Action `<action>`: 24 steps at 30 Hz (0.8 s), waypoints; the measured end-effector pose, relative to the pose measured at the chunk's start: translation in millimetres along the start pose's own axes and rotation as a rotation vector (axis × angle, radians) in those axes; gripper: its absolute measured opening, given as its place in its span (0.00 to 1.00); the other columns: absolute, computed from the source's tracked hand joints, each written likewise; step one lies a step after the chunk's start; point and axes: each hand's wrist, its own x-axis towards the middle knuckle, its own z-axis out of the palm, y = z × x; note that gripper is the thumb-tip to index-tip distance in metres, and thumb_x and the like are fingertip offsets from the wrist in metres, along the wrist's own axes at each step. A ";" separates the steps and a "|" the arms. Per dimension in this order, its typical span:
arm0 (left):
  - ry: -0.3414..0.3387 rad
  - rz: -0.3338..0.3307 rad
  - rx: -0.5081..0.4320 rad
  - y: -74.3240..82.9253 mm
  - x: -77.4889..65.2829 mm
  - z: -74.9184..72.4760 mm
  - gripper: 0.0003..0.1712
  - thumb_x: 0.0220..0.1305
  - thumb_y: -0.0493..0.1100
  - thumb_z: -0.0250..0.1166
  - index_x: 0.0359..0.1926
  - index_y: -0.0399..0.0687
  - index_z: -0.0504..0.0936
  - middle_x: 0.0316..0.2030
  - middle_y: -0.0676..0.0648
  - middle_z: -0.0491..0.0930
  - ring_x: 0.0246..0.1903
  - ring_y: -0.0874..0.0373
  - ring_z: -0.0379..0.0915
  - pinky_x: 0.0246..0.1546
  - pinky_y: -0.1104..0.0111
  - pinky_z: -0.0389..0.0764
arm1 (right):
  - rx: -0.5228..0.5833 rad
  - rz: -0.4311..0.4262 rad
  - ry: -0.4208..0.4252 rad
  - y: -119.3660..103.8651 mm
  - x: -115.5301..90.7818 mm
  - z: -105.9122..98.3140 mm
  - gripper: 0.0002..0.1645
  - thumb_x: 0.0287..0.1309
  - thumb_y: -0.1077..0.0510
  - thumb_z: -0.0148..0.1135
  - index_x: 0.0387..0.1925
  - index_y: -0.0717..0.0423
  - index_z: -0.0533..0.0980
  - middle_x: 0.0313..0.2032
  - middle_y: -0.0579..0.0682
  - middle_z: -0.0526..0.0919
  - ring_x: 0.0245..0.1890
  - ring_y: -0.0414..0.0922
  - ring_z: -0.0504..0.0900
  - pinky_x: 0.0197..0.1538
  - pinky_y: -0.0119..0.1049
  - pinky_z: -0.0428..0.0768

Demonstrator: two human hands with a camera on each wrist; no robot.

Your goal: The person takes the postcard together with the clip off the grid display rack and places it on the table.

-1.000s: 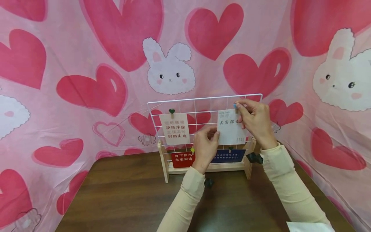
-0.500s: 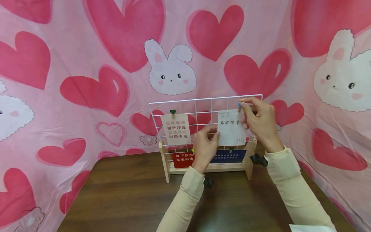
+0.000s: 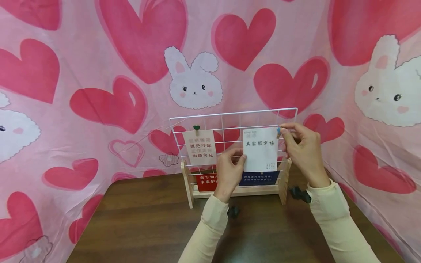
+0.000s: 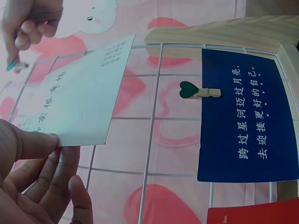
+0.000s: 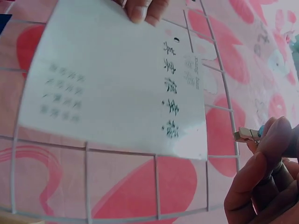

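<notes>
A white card (image 3: pixel 260 157) with black lettering stands in front of the white wire grid (image 3: pixel 230 115). My left hand (image 3: pixel 228 173) pinches it by its left edge, thumb in front. In the left wrist view the card (image 4: pixel 88 107) tilts away from the wires. My right hand (image 3: pixel 304 151) pinches a small wooden clothespin (image 5: pixel 247 134) with a blue end, beside the card's upper right corner. In the right wrist view a gap shows between clothespin and card.
A cream card (image 3: pixel 199 148) hangs under a green heart clothespin (image 3: pixel 196 128) on the left. Lower down are a red card (image 3: pixel 206 182) and a dark blue card (image 4: pixel 247 116) with another green heart clothespin (image 4: pixel 188 90). Wooden feet (image 3: pixel 187 186) hold the grid on the brown table (image 3: pixel 141 219).
The clothespin in my right hand has come off the white card's top and moved right and down. The card has shifted slightly left, down and towards me with my left hand.
</notes>
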 end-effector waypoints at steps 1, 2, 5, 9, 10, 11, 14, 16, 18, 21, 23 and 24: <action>0.002 0.000 -0.009 -0.8 -0.3 -1.1 0.09 0.68 0.36 0.69 0.47 0.43 0.91 0.41 0.44 0.92 0.33 0.58 0.88 0.36 0.73 0.87 | -0.002 0.001 0.001 1.3 -1.6 -0.6 0.11 0.70 0.61 0.64 0.50 0.60 0.85 0.14 0.39 0.78 0.10 0.39 0.73 0.15 0.26 0.72; 0.005 -0.001 -0.012 -1.7 -0.7 -2.4 0.09 0.68 0.36 0.69 0.47 0.42 0.91 0.41 0.44 0.92 0.33 0.59 0.88 0.36 0.73 0.87 | -0.001 0.003 0.002 2.6 -3.0 -1.0 0.11 0.70 0.62 0.64 0.49 0.60 0.85 0.14 0.41 0.78 0.09 0.38 0.72 0.15 0.26 0.72; 0.008 -0.004 -0.010 -3.9 -2.3 -6.4 0.09 0.68 0.37 0.69 0.47 0.43 0.91 0.41 0.44 0.91 0.31 0.60 0.87 0.36 0.73 0.87 | -0.007 0.018 0.001 7.7 -8.2 -2.4 0.10 0.70 0.61 0.65 0.49 0.59 0.85 0.14 0.45 0.78 0.10 0.39 0.73 0.16 0.26 0.72; -0.001 -0.016 -0.006 -3.8 -6.7 -12.0 0.10 0.68 0.37 0.69 0.48 0.44 0.91 0.41 0.44 0.91 0.31 0.61 0.86 0.37 0.73 0.87 | -0.019 0.049 0.001 15.6 -16.0 -5.4 0.10 0.70 0.61 0.65 0.49 0.59 0.85 0.15 0.43 0.79 0.11 0.40 0.75 0.17 0.26 0.73; -0.006 -0.020 -0.010 -3.5 -8.1 -13.3 0.10 0.67 0.37 0.69 0.48 0.43 0.91 0.41 0.44 0.91 0.31 0.61 0.86 0.37 0.73 0.87 | -0.024 0.059 0.001 17.4 -18.1 -6.2 0.11 0.70 0.61 0.65 0.50 0.59 0.85 0.15 0.42 0.79 0.11 0.40 0.75 0.17 0.26 0.73; -0.011 -0.025 -0.010 -3.0 -9.5 -14.5 0.10 0.67 0.37 0.69 0.48 0.43 0.91 0.41 0.44 0.91 0.31 0.61 0.85 0.37 0.73 0.87 | -0.024 0.069 0.001 19.0 -19.9 -7.0 0.11 0.70 0.61 0.64 0.50 0.59 0.85 0.15 0.40 0.79 0.11 0.40 0.75 0.18 0.26 0.74; -0.031 -0.043 -0.015 -1.8 -13.6 -17.6 0.11 0.67 0.38 0.70 0.49 0.44 0.91 0.41 0.45 0.91 0.30 0.63 0.84 0.36 0.73 0.86 | -0.018 0.095 0.007 22.1 -23.9 -8.4 0.12 0.71 0.61 0.64 0.51 0.60 0.84 0.15 0.40 0.79 0.11 0.41 0.75 0.17 0.26 0.74; -0.050 -0.049 -0.020 -1.8 -16.7 -19.7 0.11 0.67 0.38 0.69 0.49 0.45 0.91 0.41 0.45 0.91 0.30 0.64 0.83 0.35 0.74 0.85 | -0.001 0.107 0.013 23.0 -25.6 -8.5 0.12 0.70 0.61 0.64 0.51 0.61 0.84 0.15 0.38 0.78 0.11 0.40 0.75 0.17 0.26 0.74; -0.068 -0.060 -0.031 -2.2 -20.6 -22.1 0.11 0.67 0.37 0.69 0.49 0.45 0.91 0.40 0.45 0.91 0.29 0.64 0.83 0.35 0.74 0.85 | 0.021 0.112 0.020 23.6 -27.2 -8.2 0.12 0.70 0.62 0.64 0.51 0.63 0.84 0.15 0.39 0.78 0.10 0.40 0.74 0.17 0.26 0.74; -0.090 -0.076 -0.041 -3.2 -26.4 -26.2 0.11 0.67 0.37 0.70 0.48 0.44 0.91 0.40 0.44 0.91 0.29 0.64 0.83 0.34 0.74 0.85 | 0.039 0.108 0.029 24.9 -30.5 -7.9 0.11 0.70 0.64 0.64 0.49 0.64 0.84 0.15 0.41 0.79 0.09 0.40 0.73 0.17 0.27 0.76; -0.100 -0.095 -0.040 -4.7 -30.1 -29.3 0.11 0.67 0.38 0.70 0.49 0.45 0.90 0.41 0.45 0.91 0.29 0.65 0.83 0.35 0.74 0.86 | 0.031 0.101 0.030 26.4 -33.5 -8.2 0.11 0.69 0.65 0.64 0.49 0.65 0.84 0.15 0.41 0.79 0.09 0.40 0.73 0.17 0.26 0.76; -0.104 -0.100 -0.039 -5.8 -31.6 -31.1 0.11 0.67 0.38 0.70 0.49 0.45 0.90 0.41 0.45 0.91 0.30 0.65 0.83 0.36 0.73 0.86 | 0.026 0.098 0.031 27.0 -34.9 -8.3 0.11 0.69 0.65 0.64 0.49 0.65 0.84 0.15 0.42 0.79 0.09 0.40 0.73 0.17 0.26 0.76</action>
